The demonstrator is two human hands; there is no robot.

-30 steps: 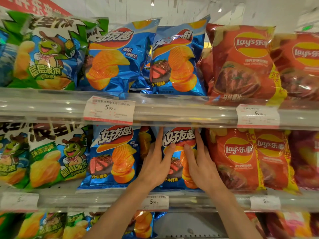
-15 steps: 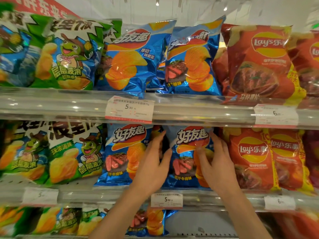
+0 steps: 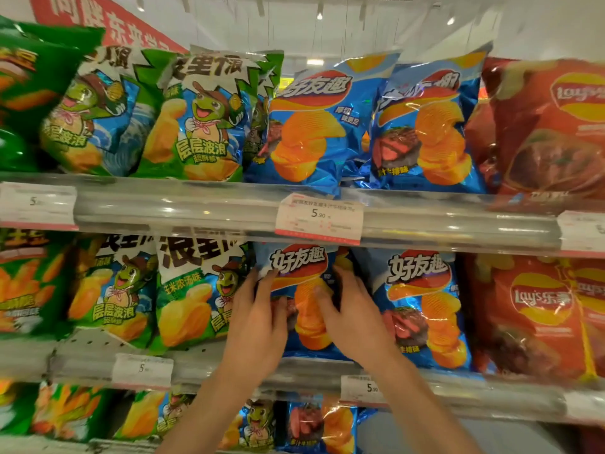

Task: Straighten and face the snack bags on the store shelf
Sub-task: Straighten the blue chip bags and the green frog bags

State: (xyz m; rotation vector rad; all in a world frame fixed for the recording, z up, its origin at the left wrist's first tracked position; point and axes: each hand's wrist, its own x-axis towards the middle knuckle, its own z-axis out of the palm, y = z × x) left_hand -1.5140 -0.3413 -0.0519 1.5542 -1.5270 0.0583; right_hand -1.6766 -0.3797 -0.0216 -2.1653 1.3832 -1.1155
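Note:
On the middle shelf a blue chip bag [image 3: 306, 326] with a red logo stands upright, facing out. My left hand [image 3: 257, 322] holds its left edge, fingers pointing up and thumb on the front. My right hand [image 3: 355, 317] holds its right edge, fingers slipped between it and a second blue chip bag [image 3: 425, 309], thumb on the front. Green cartoon-turtle bags [image 3: 193, 299] stand touching on the left. Red Lay's bags [image 3: 537, 316] fill the right.
The upper shelf [image 3: 196, 208] carries green, blue and red bags; the blue ones [image 3: 314, 126] lean and overhang its clear rail. Price tags [image 3: 319, 219] hang on the rails. More bags sit on the bottom shelf [image 3: 314, 424]. A red banner [image 3: 98, 18] hangs top left.
Both hands have moved left from the right-hand blue bag to the left-hand blue bag. The view has shifted left, showing more green bags.

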